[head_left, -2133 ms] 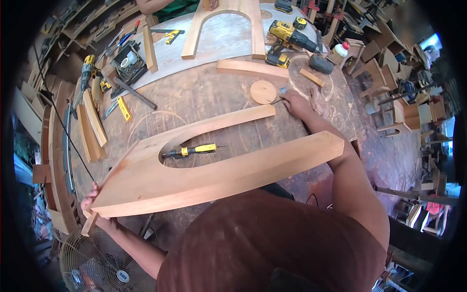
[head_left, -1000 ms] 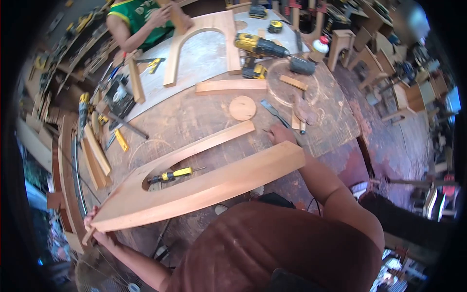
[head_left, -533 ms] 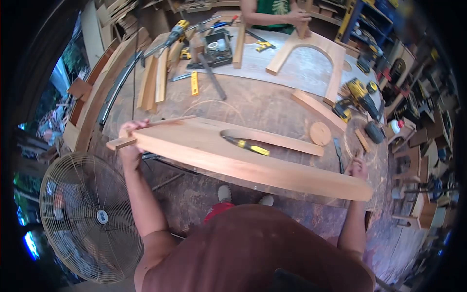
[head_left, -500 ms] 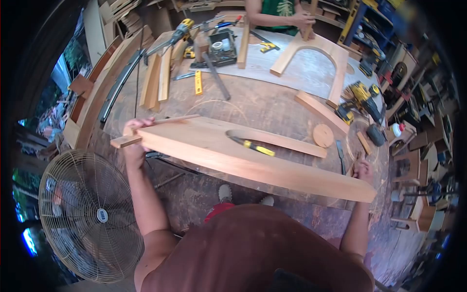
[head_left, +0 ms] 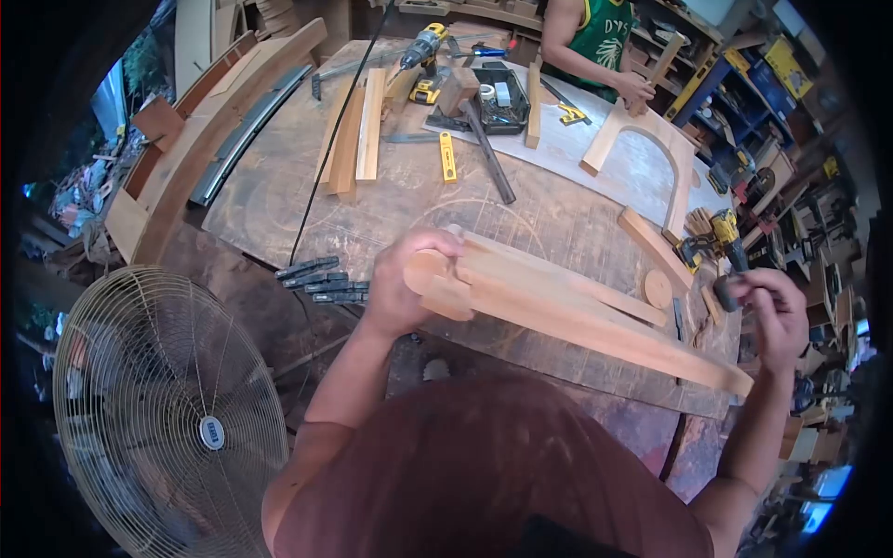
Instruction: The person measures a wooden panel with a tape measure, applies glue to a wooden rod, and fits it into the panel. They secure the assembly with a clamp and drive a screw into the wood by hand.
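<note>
My left hand [head_left: 405, 284] is wrapped round the near end of a long pale wooden piece [head_left: 577, 312], beside a small block [head_left: 449, 299] and a rounded wooden end. The piece slants toward the lower right over the workbench, its far end unsupported by a hand. My right hand [head_left: 777, 312] is off the piece, its fingers curled at a black round mallet head [head_left: 730, 293]. A wooden disc [head_left: 659, 289] and a chisel [head_left: 678, 319] lie between the piece and the mallet.
A person [head_left: 591, 46] across the workbench [head_left: 363, 223] holds a curved wooden frame [head_left: 609, 135]. Drills [head_left: 426, 46], an open black case [head_left: 502, 98], a yellow level [head_left: 447, 156], wood strips and black clamps [head_left: 321, 279] lie about. A large fan [head_left: 172, 418] stands at left.
The wooden piece has turned and its left end has come inward with my left hand. My right hand has left its far end and moved up to the mallet head. The view has shifted.
</note>
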`<state>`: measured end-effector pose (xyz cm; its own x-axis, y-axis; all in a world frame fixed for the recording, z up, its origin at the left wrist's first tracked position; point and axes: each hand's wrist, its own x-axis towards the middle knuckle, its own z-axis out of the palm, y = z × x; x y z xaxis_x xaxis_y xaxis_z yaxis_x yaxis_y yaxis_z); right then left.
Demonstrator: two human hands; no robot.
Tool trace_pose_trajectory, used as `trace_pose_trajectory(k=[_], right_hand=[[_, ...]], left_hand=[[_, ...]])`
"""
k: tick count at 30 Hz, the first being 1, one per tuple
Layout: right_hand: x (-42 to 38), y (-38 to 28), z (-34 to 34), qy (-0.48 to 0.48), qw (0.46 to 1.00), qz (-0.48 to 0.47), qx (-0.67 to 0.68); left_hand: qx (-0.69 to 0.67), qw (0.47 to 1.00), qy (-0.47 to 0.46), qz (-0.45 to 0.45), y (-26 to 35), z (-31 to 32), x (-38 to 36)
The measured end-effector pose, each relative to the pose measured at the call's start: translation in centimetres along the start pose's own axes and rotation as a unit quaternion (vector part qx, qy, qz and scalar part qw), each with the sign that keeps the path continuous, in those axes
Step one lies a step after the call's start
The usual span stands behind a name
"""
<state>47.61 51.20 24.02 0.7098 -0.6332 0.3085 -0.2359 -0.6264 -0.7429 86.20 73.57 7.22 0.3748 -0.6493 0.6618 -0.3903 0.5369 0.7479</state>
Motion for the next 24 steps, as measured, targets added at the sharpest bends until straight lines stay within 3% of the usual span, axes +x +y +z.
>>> trace_pose_trajectory(k=[2, 4, 10, 12, 24], right_hand=[[2.4, -4.8, 5.6, -0.123, 0.987, -0.100, 0.028], [3.9, -7.3, 9.7, -0.155, 0.969, -0.195, -0.005], [5.9, -10.5, 17.1, -0.155, 0.968, -0.196, 0.037], [6.7, -10.9, 18.4, -0.159, 0.957, -0.244, -0.013], [7.5, -11.3, 20.5, -0.225, 0.932, -0.268, -0.095]], left_hand=[[0.017, 1.000, -0.002, -0.001, -0.5, -0.1, -0.2], [0.051, 0.997, -0.008, 0.048, -1.0, -0.3, 0.2], [0.045, 0.998, -0.008, 0.049, -0.4, -0.1, 0.7], [0.037, 0.997, -0.011, 0.062, -0.6, -0.1, 0.9], [0.033, 0.994, -0.024, 0.102, -0.6, -0.4, 1.5]])
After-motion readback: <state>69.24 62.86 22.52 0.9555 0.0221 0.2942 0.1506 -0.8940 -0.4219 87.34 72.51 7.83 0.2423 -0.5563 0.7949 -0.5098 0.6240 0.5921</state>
